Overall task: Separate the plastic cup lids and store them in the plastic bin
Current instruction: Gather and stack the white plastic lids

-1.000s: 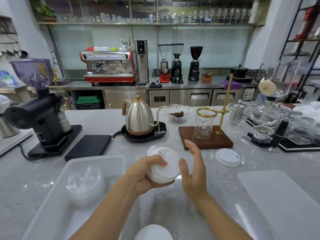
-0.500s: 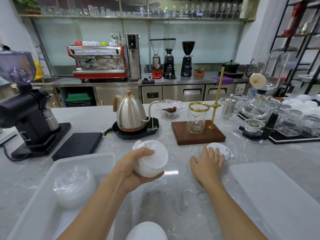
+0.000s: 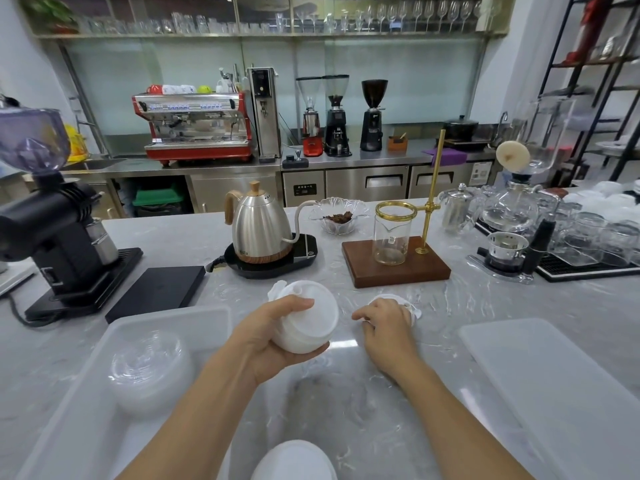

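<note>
Gripping the white plastic lid stack (image 3: 304, 320) at frame centre, the left hand (image 3: 273, 334) should steady it while the right hand (image 3: 388, 327), curled over a loose white lid (image 3: 408, 304), carries it to the translucent plastic bin (image 3: 104, 393) lower left.

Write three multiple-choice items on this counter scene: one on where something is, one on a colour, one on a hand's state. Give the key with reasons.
1. Where is the plastic bin?
A. left of the left hand
B. behind the kettle
C. on the wooden base

2. What colour is the stack of lids in the left hand?
A. black
B. white
C. red

3. What is the right hand doing?
A. pouring from the kettle
B. hanging empty above the counter
C. curling over a single white lid on the counter

Key: 1 A, the bin sits at the near left edge. 2 B, the stack is plain white. 3 C, its fingers cover the lid.
</note>
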Tool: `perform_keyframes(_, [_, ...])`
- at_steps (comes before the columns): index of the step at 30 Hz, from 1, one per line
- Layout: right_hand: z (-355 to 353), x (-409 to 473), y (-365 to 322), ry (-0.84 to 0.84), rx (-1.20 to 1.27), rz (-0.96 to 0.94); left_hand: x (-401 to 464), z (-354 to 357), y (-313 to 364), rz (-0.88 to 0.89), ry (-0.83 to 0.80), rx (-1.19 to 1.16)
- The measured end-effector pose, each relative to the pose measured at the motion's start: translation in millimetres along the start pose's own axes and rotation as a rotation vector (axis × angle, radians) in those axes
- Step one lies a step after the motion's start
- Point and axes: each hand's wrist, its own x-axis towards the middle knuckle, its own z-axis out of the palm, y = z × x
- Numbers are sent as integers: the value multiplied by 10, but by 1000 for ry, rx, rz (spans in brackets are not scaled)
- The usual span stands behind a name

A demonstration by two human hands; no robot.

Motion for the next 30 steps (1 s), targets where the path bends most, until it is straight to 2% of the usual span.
perform_keyframes(4, [-43, -44, -61, -38, 131, -110, 13, -5, -5, -2, 10, 8])
perform_keyframes(6, [-34, -64, -87, -3, 180, -135, 9, -15, -4, -2, 10, 7])
perform_keyframes(9, [-36, -48, -89, 206, 159, -54, -4, -19, 4, -4, 28, 2])
perform_keyframes(11, [-50, -16, -23, 263, 46, 103, -14, -15, 9, -8, 36, -3])
perform_keyframes(14, [-63, 10, 103, 162, -89, 330, -18, -5, 7, -9, 38, -6])
perform_keyframes(16, [-49, 21, 140, 103, -87, 381, -16, -5, 4, -9, 39, -6])
perform_keyframes(22, [-55, 47, 137, 35, 17, 338, -16, -28, 17, -9, 49, -10])
perform_keyframes(26, [-76, 47, 92, -87, 157, 313, -23, -23, 23, -13, 53, -13])
perform_keyframes(30, [-38, 31, 62, -87, 81, 288, -44, -20, 37, -16, 56, -8])
